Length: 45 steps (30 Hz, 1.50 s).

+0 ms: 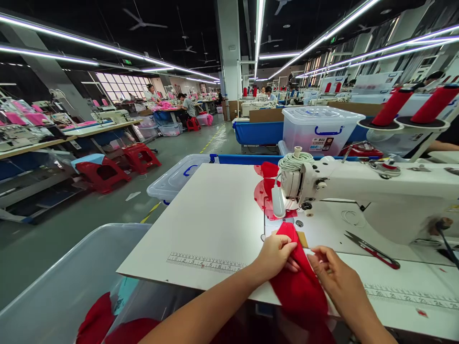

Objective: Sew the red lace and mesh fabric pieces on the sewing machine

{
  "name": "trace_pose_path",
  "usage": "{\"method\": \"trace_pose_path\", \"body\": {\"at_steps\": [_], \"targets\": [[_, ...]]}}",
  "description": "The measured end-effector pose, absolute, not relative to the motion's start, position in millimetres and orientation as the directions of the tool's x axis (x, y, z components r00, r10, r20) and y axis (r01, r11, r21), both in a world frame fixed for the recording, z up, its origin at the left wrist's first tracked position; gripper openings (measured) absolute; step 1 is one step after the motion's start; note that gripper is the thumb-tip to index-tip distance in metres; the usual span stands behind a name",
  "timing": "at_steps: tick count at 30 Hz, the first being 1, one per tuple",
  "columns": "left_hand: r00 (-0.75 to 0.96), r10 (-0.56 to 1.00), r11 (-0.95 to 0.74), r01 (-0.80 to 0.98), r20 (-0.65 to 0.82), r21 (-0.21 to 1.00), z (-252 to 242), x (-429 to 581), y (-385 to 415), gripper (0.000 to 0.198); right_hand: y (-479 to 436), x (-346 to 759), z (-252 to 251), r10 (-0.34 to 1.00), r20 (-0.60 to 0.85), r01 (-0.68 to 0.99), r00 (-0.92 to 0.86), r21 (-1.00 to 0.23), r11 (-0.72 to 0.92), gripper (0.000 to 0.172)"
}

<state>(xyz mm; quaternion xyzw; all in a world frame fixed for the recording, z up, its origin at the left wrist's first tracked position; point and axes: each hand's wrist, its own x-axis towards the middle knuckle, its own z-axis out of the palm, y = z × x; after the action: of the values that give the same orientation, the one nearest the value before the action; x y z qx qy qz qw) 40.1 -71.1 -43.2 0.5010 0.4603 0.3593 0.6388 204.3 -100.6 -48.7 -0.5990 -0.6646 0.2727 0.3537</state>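
My left hand [276, 255] is closed on a piece of red fabric [299, 286], pinching it between thumb and fingers. The fabric runs from just in front of the sewing machine's needle area down over the table's front edge. To the right of the cloth is my right hand [335, 274], its fingers loosely curved and apart, with the tips close to the fabric's edge. Whether they touch it is hard to see. The white sewing machine [333, 181] stands just beyond both hands. Sheer red pieces [263, 193] lie behind its head.
Thread snips [373, 249] lie on the machine bed at right. Rulers are printed along the white table [215, 210]. A clear bin [82, 253] with red fabric sits at lower left. Red thread cones [435, 102] stand at upper right. Other people work farther back.
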Motion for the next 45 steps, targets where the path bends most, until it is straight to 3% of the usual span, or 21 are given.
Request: {"method": "trace_pose_path", "body": {"at_steps": [4,10,16,20,22,24,26,30,34,39,42,45], "targets": [[0.333,0.913,0.262,-0.037,-0.235,0.964,-46,42,-71,0.043,-74,202,-39,1.000,-0.010,0.489,-0.021,-0.873,0.001,0.054],[0.231,0.958,0.202,-0.114,-0.172,0.973,-54,48,-77,0.029,-49,191,-43,0.998,-0.001,0.538,-0.059,-0.842,0.031,0.053],[0.250,0.958,0.196,-0.224,-0.138,0.955,-43,50,-83,0.032,-37,199,-41,0.995,0.099,0.620,-0.021,-0.780,0.091,0.034],[0.228,0.963,0.201,-0.260,-0.142,0.945,-40,50,-82,0.032,-42,209,-30,0.952,0.292,0.698,0.095,-0.701,0.146,0.024],[0.222,0.963,0.209,-0.263,-0.152,0.942,-42,50,-82,0.032,-51,207,-28,0.935,0.352,0.664,-0.048,-0.688,0.293,0.020],[0.203,0.967,0.207,-0.261,-0.156,0.943,-44,49,-82,0.035,-59,204,-31,0.913,0.299,0.593,-0.278,-0.694,0.408,0.022],[0.163,0.975,0.189,-0.278,-0.148,0.942,-46,48,-82,0.036,-65,201,-38,0.896,0.237,0.587,-0.376,-0.687,0.428,0.027],[0.133,0.976,0.209,-0.335,-0.174,0.919,-48,45,-80,0.027,-66,203,-52,0.885,0.336,0.667,-0.322,-0.582,0.464,0.039],[0.128,0.962,0.272,-0.365,-0.241,0.890,-48,44,-78,0.020,-68,203,-58,0.830,0.317,0.715,-0.458,-0.424,0.556,0.043],[0.065,0.968,0.247,-0.398,-0.242,0.883,-44,45,-80,0.013,-72,200,-61,0.874,0.319,0.872,-0.367,-0.210,0.443,0.040],[0.031,0.973,0.225,-0.345,-0.229,0.911,-45,47,-81,0.016,-73,198,-59,0.802,0.398,0.843,-0.446,-0.114,0.526,0.041],[0.010,0.977,0.205,-0.301,-0.212,0.931,-48,49,-80,0.019,-70,197,-55,0.755,0.386,0.793,-0.530,-0.089,0.603,0.041]]}}
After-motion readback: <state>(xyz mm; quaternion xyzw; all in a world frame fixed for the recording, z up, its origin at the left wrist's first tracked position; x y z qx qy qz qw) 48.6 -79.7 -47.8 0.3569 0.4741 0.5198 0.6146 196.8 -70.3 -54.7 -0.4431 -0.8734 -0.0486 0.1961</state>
